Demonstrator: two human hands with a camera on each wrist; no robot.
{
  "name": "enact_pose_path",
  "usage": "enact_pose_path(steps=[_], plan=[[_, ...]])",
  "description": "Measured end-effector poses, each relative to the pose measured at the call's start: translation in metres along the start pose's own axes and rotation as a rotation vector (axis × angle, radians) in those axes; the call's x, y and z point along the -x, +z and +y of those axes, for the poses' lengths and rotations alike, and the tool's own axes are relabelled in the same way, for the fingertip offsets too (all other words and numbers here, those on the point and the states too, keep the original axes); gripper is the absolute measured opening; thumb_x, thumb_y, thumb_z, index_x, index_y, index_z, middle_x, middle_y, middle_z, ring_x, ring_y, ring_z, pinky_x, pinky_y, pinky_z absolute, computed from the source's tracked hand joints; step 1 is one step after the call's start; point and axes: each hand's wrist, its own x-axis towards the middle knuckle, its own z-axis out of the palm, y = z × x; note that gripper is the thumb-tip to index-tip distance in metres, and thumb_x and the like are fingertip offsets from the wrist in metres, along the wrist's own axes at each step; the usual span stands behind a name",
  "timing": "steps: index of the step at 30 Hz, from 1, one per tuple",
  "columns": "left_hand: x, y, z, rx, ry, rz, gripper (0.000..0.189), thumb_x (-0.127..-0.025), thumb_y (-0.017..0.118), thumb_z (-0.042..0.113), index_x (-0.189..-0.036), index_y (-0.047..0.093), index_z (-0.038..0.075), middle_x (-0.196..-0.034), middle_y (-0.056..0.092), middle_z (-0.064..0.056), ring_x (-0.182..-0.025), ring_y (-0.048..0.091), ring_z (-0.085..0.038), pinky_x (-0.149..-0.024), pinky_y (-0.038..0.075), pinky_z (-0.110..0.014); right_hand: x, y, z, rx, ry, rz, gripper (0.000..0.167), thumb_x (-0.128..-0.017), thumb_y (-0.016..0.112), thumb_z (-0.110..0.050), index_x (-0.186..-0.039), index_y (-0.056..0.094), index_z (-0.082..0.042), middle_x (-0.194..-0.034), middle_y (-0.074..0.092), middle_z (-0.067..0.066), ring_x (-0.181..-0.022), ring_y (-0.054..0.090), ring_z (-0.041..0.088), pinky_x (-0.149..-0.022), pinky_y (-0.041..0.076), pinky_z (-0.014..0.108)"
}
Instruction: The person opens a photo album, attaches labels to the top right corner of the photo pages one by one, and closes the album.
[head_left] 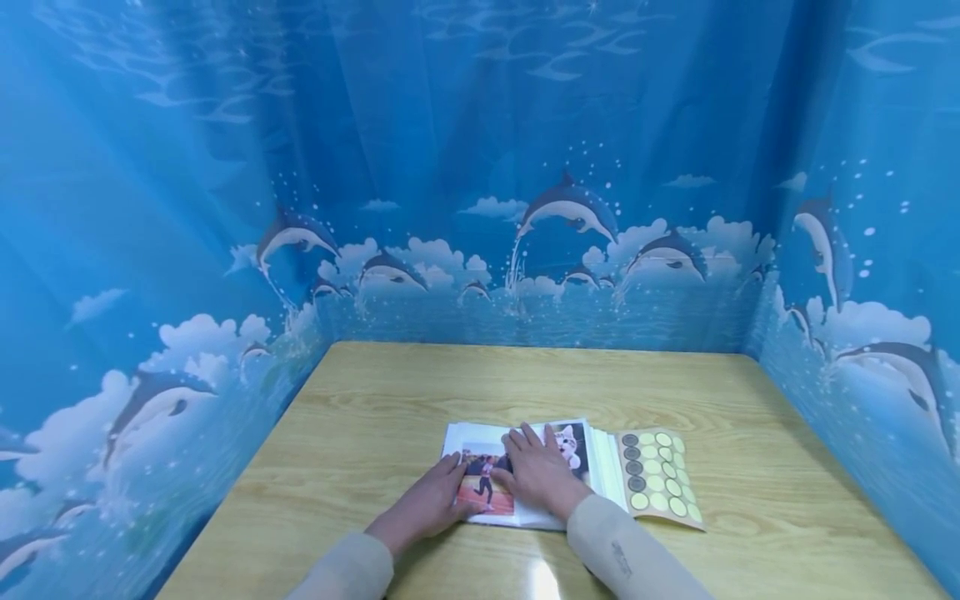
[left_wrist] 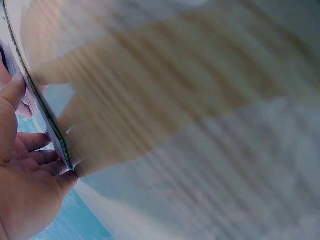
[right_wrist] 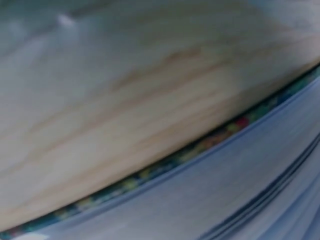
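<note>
An open photo album (head_left: 532,520) lies on the table. Its left page bears a photo (head_left: 487,496) of a runner on a red track; a cat picture (head_left: 573,450) is on the right. My left hand (head_left: 431,500) holds the album's left side, the thumb over the photo's lower corner and the fingers along the edge. In the left wrist view, the left fingers (left_wrist: 44,156) meet the cover's corner. My right hand (head_left: 536,467) lies spread and presses on the pages, partly covering both pictures. The right wrist view shows the album's colourful cover edge (right_wrist: 200,145), with the right hand out of sight.
A brown sheet of round stickers (head_left: 663,475) lies against the album's right side; one column has several dark circles, the others pale yellow ones. The wood-grain table (head_left: 360,417) is bordered by blue dolphin-print curtains (head_left: 450,167) at the back and both sides.
</note>
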Motion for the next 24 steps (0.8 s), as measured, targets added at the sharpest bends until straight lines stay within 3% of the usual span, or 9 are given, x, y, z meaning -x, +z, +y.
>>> enact_pose_path(steps=[14, 24], plan=[[0.000, 0.003, 0.000, -0.011, 0.006, 0.000, 0.084, -0.091, 0.066, 0.049, -0.146, 0.039, -0.008, -0.154, 0.031, -0.028, -0.141, 0.033, -0.042, -0.115, 0.029, -0.052, 0.004, 0.001, -0.002, 0.016, -0.003, -0.003, 0.074, -0.099, 0.041, -0.060, -0.151, 0.040, -0.007, -0.157, 0.034, 0.013, -0.146, 0.025, 0.035, -0.117, 0.009, 0.063], [-0.003, 0.004, -0.004, -0.061, 0.000, 0.006, 0.083, -0.091, 0.064, 0.053, -0.145, 0.042, -0.006, -0.153, 0.034, -0.027, -0.141, 0.031, -0.045, -0.115, 0.027, -0.056, 0.014, -0.006, 0.001, 0.065, -0.014, 0.020, 0.071, -0.101, 0.036, -0.058, -0.150, 0.041, -0.007, -0.157, 0.035, 0.014, -0.146, 0.026, 0.034, -0.117, 0.011, 0.062]])
